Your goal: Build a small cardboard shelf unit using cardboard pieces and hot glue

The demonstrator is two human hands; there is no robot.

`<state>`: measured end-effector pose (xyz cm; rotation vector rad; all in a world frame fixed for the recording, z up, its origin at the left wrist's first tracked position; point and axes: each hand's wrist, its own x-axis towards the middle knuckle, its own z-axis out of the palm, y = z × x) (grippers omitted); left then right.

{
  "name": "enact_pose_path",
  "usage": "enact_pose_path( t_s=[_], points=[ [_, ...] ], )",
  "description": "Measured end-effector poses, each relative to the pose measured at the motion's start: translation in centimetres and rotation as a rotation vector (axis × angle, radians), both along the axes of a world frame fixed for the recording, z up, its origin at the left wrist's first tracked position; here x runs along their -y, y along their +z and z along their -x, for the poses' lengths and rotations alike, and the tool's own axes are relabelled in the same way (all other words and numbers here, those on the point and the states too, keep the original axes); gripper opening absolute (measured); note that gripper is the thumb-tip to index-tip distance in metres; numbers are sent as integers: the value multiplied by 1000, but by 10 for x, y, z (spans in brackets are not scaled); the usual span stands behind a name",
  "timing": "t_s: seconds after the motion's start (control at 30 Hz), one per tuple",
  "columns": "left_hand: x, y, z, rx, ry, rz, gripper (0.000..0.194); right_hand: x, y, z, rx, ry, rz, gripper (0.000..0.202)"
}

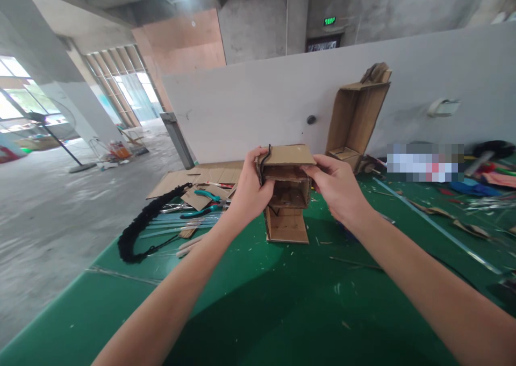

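Note:
In front of me, above the green table, is a small cardboard box structure [288, 226] with open compartments stacked one over another. My left hand [256, 180] grips its upper left side, fingers behind and thumb at the front edge. A dark cord or strip [265, 164] runs down that corner. My right hand [332, 180] pinches the upper right edge just under the top panel, thumb and fingers closed on the cardboard. Whether the bottom of the structure rests on the table I cannot tell.
A tall cardboard box [357, 121] leans upright at the white partition [250, 108]. Left on the green table [133, 312] lie teal-handled pliers [201, 211], clear sticks, cardboard pieces and a fuzzy black strip [139, 231]. A long translucent stick [435, 223] and scraps lie right.

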<state>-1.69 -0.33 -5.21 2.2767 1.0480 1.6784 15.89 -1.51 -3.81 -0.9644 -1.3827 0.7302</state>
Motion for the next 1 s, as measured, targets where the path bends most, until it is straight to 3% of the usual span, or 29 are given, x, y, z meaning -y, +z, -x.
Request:
enact_pose_path(
  t_s=[0.47, 1.0],
  points=[
    [-1, -2, 0, -9, 1, -11, 63, -1, 6, 3, -247, 101, 132, 14],
    [-2, -4, 0, -52, 22, 3, 61, -6, 1, 2, -152, 36, 37, 20]
  ],
)
